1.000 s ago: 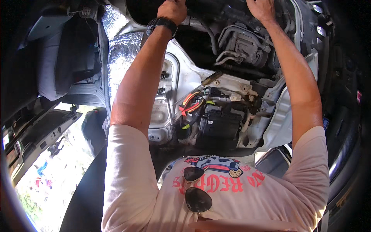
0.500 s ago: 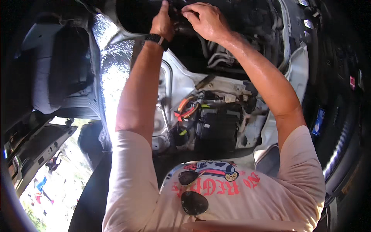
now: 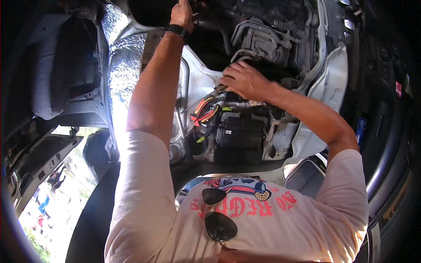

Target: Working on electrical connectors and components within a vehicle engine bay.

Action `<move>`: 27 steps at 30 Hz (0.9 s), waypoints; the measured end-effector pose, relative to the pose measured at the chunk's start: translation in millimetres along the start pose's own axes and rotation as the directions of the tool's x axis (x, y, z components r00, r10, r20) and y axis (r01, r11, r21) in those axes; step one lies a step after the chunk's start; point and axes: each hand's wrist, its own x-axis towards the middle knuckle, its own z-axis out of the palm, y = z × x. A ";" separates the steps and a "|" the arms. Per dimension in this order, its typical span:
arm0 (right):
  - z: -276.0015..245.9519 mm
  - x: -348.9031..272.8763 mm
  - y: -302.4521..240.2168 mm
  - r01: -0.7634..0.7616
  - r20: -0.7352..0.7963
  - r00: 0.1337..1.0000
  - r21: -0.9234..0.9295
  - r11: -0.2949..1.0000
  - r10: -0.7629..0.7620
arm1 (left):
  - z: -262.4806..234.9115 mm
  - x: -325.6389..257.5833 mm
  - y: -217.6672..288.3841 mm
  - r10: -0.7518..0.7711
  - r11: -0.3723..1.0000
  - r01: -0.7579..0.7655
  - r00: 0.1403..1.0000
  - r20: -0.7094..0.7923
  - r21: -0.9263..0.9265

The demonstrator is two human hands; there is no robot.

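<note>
My left hand [image 3: 181,16], with a dark watch [image 3: 177,31] on its wrist, reaches over the dark opening of an engine bay at the top. It looks closed, its fingertips cut off by the upper edge; a small pale tip [image 3: 196,15] shows beside it. My right hand [image 3: 245,81] lies on the near edge of the opening's white metal frame [image 3: 205,65], palm down, fingers bent and together. What is under them is hidden. Close by are a dark slim piece [image 3: 217,90], red and yellow wires [image 3: 203,113] and a black box [image 3: 239,138].
Metal pipes and engine parts [image 3: 258,41] lie beyond my right hand. Silver heat-shield foil [image 3: 125,57] runs along the left, beside a grey seat [image 3: 46,83]. A metal rod [image 3: 180,122] stands left of the wires. Black dashboard panels [image 3: 377,118] are at right.
My right hand has come away from beside the left hand, down and nearer to me, onto the frame's edge. My left hand has stayed in nearly the same place.
</note>
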 end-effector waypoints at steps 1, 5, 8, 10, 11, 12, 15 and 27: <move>-3.5 11.0 -6.4 0.005 0.024 1.000 -0.021 1.000 -0.005 | -8.9 2.1 7.0 0.029 1.000 -0.029 1.000 -0.006 -0.009; -26.0 -14.0 -6.5 -0.105 0.144 0.985 0.046 0.993 0.097 | 2.7 -18.2 0.4 0.060 0.997 -0.058 0.997 0.052 -0.051; -72.5 -37.6 -2.6 -0.094 0.157 0.983 -0.008 0.996 0.094 | 2.8 -19.7 -2.1 0.063 0.991 -0.049 0.993 0.102 -0.128; -112.2 -48.2 -1.3 -0.147 0.139 0.978 -0.048 0.988 0.153 | 10.6 -25.9 -2.1 0.028 0.967 0.001 0.994 0.109 -0.253; -134.6 -45.4 0.4 -0.137 0.138 0.980 -0.054 0.989 0.143 | 8.6 -23.6 0.6 0.039 0.966 -0.011 0.994 0.105 -0.257; -157.3 -41.5 0.5 -0.203 0.146 0.966 -0.093 0.975 0.215 | 4.8 -22.0 1.2 0.044 0.956 -0.015 0.995 0.095 -0.293; -195.7 -26.3 15.7 -0.413 0.022 0.907 -0.154 0.898 0.421 | 7.6 -24.6 1.5 0.045 0.949 -0.018 0.996 0.076 -0.316; -203.0 87.9 63.3 -0.326 -0.227 0.942 -0.430 0.842 0.248 | 16.1 -13.7 7.1 0.143 0.977 -0.078 0.931 -0.336 0.201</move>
